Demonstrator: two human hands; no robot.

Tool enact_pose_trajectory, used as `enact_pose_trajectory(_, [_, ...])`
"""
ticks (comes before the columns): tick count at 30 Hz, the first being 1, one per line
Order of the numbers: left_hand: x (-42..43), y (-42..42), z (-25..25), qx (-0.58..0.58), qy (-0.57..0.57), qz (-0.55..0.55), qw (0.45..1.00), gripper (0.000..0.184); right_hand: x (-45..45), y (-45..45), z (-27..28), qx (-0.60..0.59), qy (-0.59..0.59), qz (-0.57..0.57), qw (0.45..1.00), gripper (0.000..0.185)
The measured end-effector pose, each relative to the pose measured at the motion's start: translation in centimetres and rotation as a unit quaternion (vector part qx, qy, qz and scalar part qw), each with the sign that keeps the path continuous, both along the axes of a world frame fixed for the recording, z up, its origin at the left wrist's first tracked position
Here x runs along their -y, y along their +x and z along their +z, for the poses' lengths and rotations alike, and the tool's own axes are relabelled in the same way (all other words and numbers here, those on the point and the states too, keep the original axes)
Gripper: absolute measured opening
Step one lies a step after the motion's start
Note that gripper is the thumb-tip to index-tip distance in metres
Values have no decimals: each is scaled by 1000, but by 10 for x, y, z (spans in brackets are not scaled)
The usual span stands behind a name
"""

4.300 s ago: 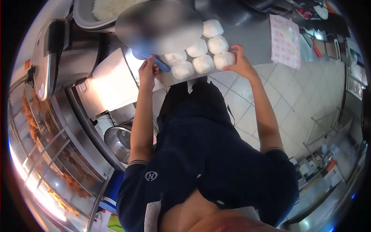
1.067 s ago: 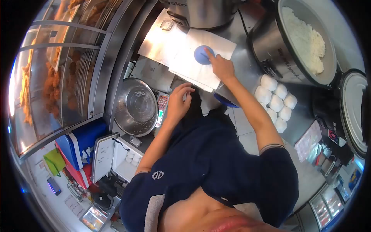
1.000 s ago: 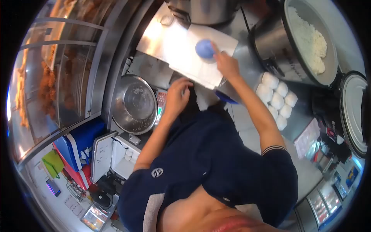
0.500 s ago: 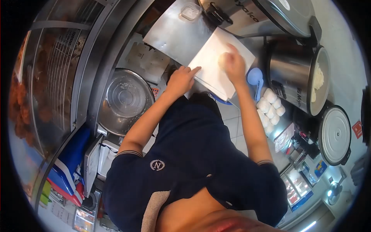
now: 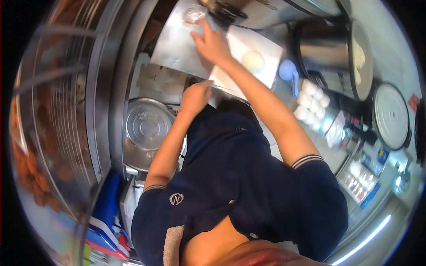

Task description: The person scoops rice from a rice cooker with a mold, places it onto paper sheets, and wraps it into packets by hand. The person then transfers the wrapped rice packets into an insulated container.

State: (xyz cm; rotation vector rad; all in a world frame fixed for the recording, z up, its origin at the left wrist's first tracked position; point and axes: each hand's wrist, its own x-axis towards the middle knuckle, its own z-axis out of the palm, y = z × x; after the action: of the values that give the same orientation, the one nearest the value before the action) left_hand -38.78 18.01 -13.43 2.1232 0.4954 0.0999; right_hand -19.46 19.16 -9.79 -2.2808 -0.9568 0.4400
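Observation:
A round mound of white rice point(image 5: 253, 61) sits on the white wrapping paper point(image 5: 269, 49) on the counter. My left hand point(image 5: 195, 97) is closed at the paper's near left corner, its fingertips on the edge. My right hand point(image 5: 213, 44) reaches over the steel surface point(image 5: 175, 46), empty, thumb and forefinger apart. Its forefinger is close to a small clear plastic container point(image 5: 194, 14); whether they touch I cannot tell. To the right of the paper lies a blue rice scoop point(image 5: 289, 75).
Several white wrapped bundles point(image 5: 312, 103) are grouped at the right. Behind stand a large open rice cooker point(image 5: 326, 55) with rice inside and its round lid point(image 5: 391, 116). A round steel pan point(image 5: 150, 128) is at my left, beside a glass food cabinet point(image 5: 66, 97).
My right hand has left the rice on the paper and swung left and away from me to the clear container. My left hand's forefinger has drawn back to the paper's corner.

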Motion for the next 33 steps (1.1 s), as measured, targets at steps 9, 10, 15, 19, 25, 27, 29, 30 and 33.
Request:
enact_pose_trajectory(9, [-32,21,25,-26,17,-23,999,16,219,-66,-9,-69,40,-129,988,32])
enact_pose_trajectory(10, [-30,29,27,-1,39,-53,998,15,233,-56,-15,1,35,-118,992,33])
enact_pose_trajectory(15, [-16,74,16,114,117,-200,966,18,246,-19,-58,89,47,-127,987,33])
enact_pose_trajectory(19, [0,92,20,149,177,-264,936,28,242,-15,-57,85,39,-113,989,23])
enact_pose_trajectory(25, [8,96,26,89,258,-275,922,68,246,-9,-46,27,83,-101,991,14])
enact_pose_trajectory(27, [6,97,35,93,225,-287,926,78,251,-7,-42,-13,107,-111,988,15])
enact_pose_trajectory(29, [4,95,30,104,224,-298,922,83,260,-10,-34,-31,99,-128,986,16])
enact_pose_trajectory(30, [4,95,28,115,223,-310,917,89,263,-11,-30,-49,91,-145,984,18])
enact_pose_trajectory(33, [10,92,23,141,202,-332,910,75,269,-10,-27,-65,67,-161,983,19])
